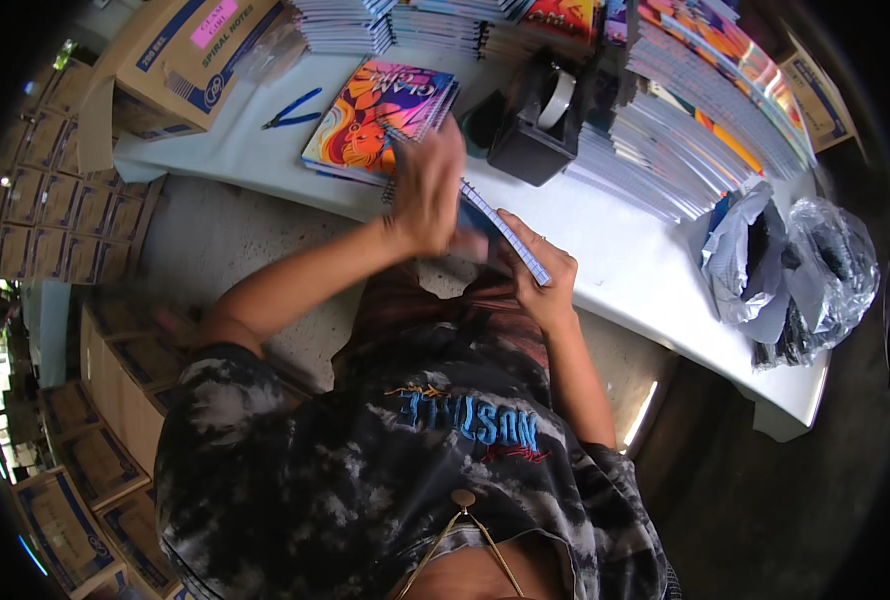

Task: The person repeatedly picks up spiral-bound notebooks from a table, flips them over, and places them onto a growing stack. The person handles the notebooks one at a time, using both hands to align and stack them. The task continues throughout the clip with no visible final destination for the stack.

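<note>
A spiral notebook [505, 232] is seen nearly edge-on over the table's front edge, its page side showing as a thin white strip. My right hand [545, 262] grips it at the lower end, thumb side up, fingers partly behind it. My left hand [428, 195] is raised at the notebook's upper left, smeared by motion, so its fingers cannot be made out. Just beyond the left hand lies a small pile of spiral notebooks [380, 112] with bright orange and purple covers.
On the white table [655, 290] are blue-handled pliers [293, 110], a black tape dispenser [537, 125], tall notebook stacks [700, 120] and plastic bags [805, 270] at the right. An open carton [170, 75] stands at the far left; more cartons [75, 210] are piled beyond.
</note>
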### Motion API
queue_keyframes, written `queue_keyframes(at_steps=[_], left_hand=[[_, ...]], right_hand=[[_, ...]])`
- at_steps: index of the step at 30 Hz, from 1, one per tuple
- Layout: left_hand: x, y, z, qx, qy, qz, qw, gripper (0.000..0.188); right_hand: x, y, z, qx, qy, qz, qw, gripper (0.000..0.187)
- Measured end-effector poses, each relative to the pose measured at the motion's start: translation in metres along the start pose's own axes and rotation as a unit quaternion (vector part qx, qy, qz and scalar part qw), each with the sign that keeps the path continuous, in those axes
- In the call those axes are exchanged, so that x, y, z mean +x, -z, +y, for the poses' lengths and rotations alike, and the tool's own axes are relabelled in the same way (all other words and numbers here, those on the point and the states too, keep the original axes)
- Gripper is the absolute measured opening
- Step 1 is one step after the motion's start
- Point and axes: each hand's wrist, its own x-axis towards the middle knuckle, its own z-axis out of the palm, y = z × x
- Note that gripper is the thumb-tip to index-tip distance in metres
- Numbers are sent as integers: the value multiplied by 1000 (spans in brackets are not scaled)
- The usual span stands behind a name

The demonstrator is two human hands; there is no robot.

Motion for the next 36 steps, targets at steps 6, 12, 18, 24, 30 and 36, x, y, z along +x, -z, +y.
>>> queue_keyframes(at_steps=[6,12,18,24,30,36], left_hand=[[70,22,3,112,-44,14,993,93],[22,9,12,-13,-175,-109,978,98],[39,2,28,-37,-29,-95,994,99],[42,16,51,-64,-125,-74,987,83],[7,-3,54,-147,-153,-126,969,75],[14,-8,69,-135,-52,-70,987,86]], right_hand=[[-6,-1,-1,16,7,-22,1000,46],[-3,7,0,-8,18,7,1000,50],[-2,4,-3,-21,25,-7,999,53],[-2,4,-16,-28,58,-48,997,54],[6,9,-6,-19,52,8,998,56],[-8,-1,-10,-49,12,5,999,59]])
